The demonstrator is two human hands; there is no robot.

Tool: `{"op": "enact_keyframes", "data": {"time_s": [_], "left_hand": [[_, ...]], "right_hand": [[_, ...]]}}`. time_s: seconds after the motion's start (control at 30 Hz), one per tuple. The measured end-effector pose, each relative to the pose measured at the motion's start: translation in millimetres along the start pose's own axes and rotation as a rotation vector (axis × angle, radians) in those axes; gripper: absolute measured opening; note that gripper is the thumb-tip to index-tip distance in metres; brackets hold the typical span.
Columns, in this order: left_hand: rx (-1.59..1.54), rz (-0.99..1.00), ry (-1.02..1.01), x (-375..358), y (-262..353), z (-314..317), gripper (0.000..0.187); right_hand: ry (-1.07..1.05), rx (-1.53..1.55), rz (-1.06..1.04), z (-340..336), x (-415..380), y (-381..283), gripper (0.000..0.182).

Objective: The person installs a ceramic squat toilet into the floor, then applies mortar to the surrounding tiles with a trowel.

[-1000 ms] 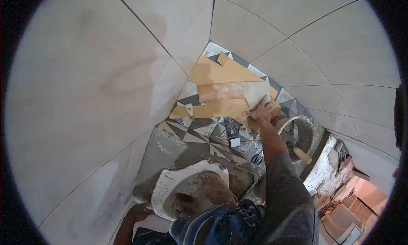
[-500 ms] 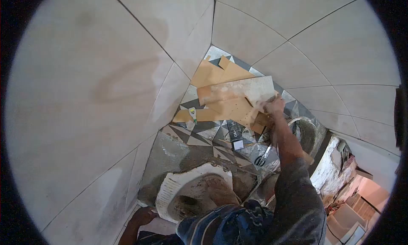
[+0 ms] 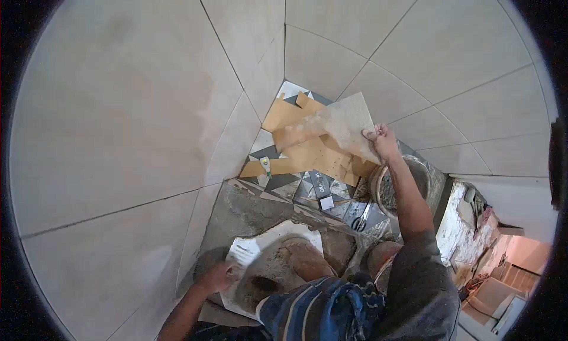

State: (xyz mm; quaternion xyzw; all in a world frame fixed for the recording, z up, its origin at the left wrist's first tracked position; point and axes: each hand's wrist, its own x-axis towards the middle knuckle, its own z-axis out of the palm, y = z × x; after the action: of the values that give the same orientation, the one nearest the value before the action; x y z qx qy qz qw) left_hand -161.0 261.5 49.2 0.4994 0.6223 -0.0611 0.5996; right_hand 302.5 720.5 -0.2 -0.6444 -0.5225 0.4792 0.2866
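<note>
My right hand [image 3: 381, 141] is closed on the right edge of a pale, dust-stained tile [image 3: 350, 121], with the thumb over its near face. The tile is tilted up above brown cardboard pieces [image 3: 307, 154] spread on the patterned floor. My left hand [image 3: 220, 277] is at the left rim of a white squat toilet pan [image 3: 244, 250], which is smeared with cement; its fingers are partly hidden. A bucket [image 3: 378, 190] with grey material inside stands under my right forearm.
Large beige wall tiles [image 3: 408, 86] meet in the corner ahead. On the floor lie black-handled scissors [image 3: 359, 223], a dark box [image 3: 320, 183] and a small white-and-green bottle [image 3: 265, 165]. My bare leg [image 3: 305, 259] reaches down into the pan. Clutter lies at lower right.
My right hand has raised the right end of the tile, which now tilts up off the cardboard. My left hand has moved forward and right along the pan's rim.
</note>
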Motion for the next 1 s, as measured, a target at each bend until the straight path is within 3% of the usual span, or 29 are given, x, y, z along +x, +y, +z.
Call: {"op": "enact_keyframes", "data": {"time_s": [0.03, 0.1, 0.17, 0.23, 0.3, 0.37, 0.4, 0.47, 0.53, 0.57, 0.63, 0.7, 0.73, 0.77, 0.8, 0.83, 0.9, 0.93, 1.0], "left_hand": [[-0.081, 0.114, 0.02, 19, 15, -6, 0.05], [-0.047, 0.077, 0.125, 34, 91, -34, 0.05], [-0.326, 0.244, 0.206, 65, 133, -36, 0.053], [-0.81, 0.347, 0.112, 103, 168, -18, 0.066], [-1.239, 0.293, -0.163, 120, 220, -19, 0.086], [-1.676, 0.613, -0.251, 130, 267, -19, 0.1], [-1.663, 0.61, -0.265, 133, 271, -17, 0.1], [-1.994, 0.884, -0.457, 146, 272, -4, 0.102], [-2.086, 0.821, -0.42, 156, 257, 14, 0.095], [-2.19, 0.836, -0.524, 163, 248, 19, 0.094], [-2.295, 0.825, -0.631, 164, 239, 23, 0.092], [-2.16, 0.921, -0.458, 159, 244, 19, 0.086], [-2.156, 0.895, -0.499, 150, 249, 16, 0.086], [-2.15, 0.958, -0.413, 138, 256, 11, 0.084], [-2.145, 1.021, -0.331, 136, 261, 9, 0.083], [-2.147, 0.999, -0.384, 140, 259, 8, 0.083], [-2.034, 0.921, -0.313, 146, 247, 4, 0.078], [-2.033, 0.913, -0.323, 146, 247, 5, 0.078], [-2.014, 0.996, -0.342, 144, 249, 3, 0.075]], "right_hand": [[0.014, 0.004, -0.011, -3, -23, -24, 0.026], [0.031, -0.121, -0.102, -10, -83, -74, 0.027], [0.122, -0.331, -0.327, -15, -151, -101, 0.025], [0.136, -0.593, -0.795, -16, -208, -106, 0.024], [-0.033, -0.723, -0.785, -13, -268, -115, 0.029], [-0.245, -0.752, -0.782, -4, -302, -111, 0.037], [-0.229, -0.752, -0.773, 4, -310, -105, 0.037], [-0.237, -0.528, -1.053, 14, -321, -85, 0.038], [-0.351, -0.531, -1.006, 12, -325, -80, 0.037], [-0.473, -0.527, -0.983, 12, -320, -79, 0.036], [-0.584, -0.342, -0.673, -14, -304, -69, 0.032], [-0.201, -0.627, -0.524, -64, -265, -57, 0.033], [-0.003, -0.852, -0.342, -89, -238, -19, 0.041], [0.277, -1.108, -0.37, -109, -217, 10, 0.047], [0.252, -1.293, -0.202, -127, -196, 33, 0.049], [0.213, -1.466, -0.03, -144, -183, 40, 0.052], [-0.018, -1.631, 0.299, -151, -169, 52, 0.047], [-0.017, -1.629, 0.311, -157, -158, 65, 0.047], [-0.356, -1.385, 0.533, -165, -136, 101, 0.042]]}}
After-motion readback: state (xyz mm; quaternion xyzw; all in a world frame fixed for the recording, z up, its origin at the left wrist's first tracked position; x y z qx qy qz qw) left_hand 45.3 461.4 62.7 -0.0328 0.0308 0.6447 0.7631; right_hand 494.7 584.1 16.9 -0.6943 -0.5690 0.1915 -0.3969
